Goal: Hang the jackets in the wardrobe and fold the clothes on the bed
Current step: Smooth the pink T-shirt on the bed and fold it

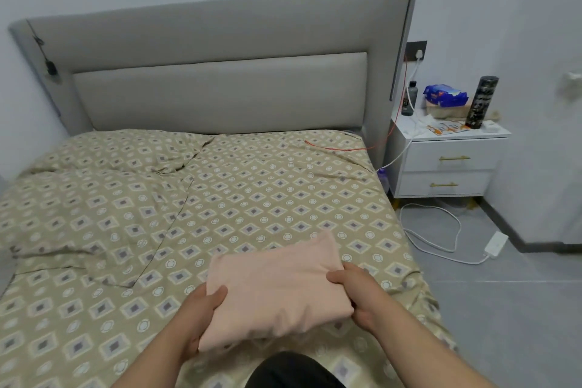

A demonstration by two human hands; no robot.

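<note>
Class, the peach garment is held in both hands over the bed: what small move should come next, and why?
Probably lower the peach garment flat onto the bedspread and let go: it already looks folded, and the left hand and right hand grip its two sides.
</note>
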